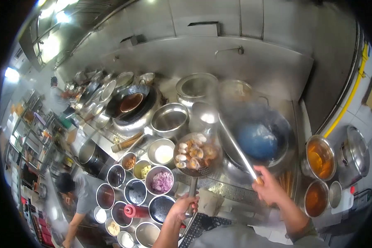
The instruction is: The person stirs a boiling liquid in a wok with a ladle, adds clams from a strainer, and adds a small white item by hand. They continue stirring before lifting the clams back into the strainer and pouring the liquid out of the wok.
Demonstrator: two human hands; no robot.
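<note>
My left hand [184, 206] is closed around the handle of a perforated skimmer [193, 182]. Pale and brown food pieces [193, 153], perhaps shellfish, lie in its bowl; steam blurs them. My right hand [270, 186] grips the wooden end of a long metal handle, seemingly a ladle [239, 149]. That handle slants up and left across the near rim of a large wok [283, 155], its head end blurred by steam. Blue-looking flame or liquid [258, 140] shows inside the steaming wok. The skimmer is left of the wok, above the counter.
Left of the skimmer are a bowl of chopped purple onion [161, 182], a red squeeze bottle [136, 211] and several seasoning bowls. Another wok [124, 103] and a steel pot [170, 118] stand behind. Pots of orange liquid [319, 159] are at right. A co-worker [76, 194] leans at left.
</note>
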